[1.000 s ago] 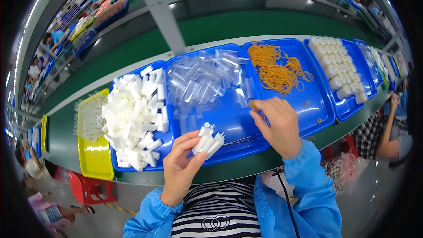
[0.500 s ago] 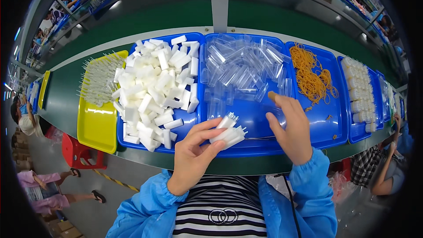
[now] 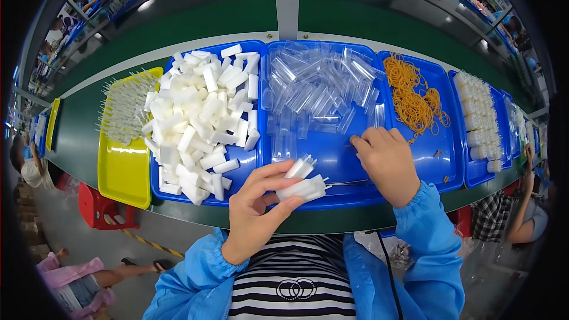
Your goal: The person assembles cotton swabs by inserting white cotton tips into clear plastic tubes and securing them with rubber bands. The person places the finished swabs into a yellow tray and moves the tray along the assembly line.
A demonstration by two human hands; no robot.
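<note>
My left hand (image 3: 255,210) is closed round a small bundle of white foam pieces (image 3: 305,185), with thin pale tips sticking out at the right end. My right hand (image 3: 388,160) hovers over the front of a blue tray (image 3: 332,151), its fingers curled together and a tan cover on one fingertip. Whatever the right fingers pinch, if anything, cannot be made out. Behind that hand, a pile of clear plastic tubes (image 3: 320,86) fills the back of the same tray. A thin metal rod (image 3: 349,183) lies near the tray's front edge, beside the bundle.
Left of the tubes, white foam blocks (image 3: 198,118) heap over another tray. Farther left, a yellow tray (image 3: 124,172) holds thin white sticks (image 3: 123,109). On the right are orange rubber bands (image 3: 412,95) and stacked white bundles (image 3: 483,118). A red stool (image 3: 104,207) stands below the table.
My right hand has moved slightly left and its fingers have curled in from an open, spread pose. My left hand still holds the foam bundle. The view has shifted slightly.
</note>
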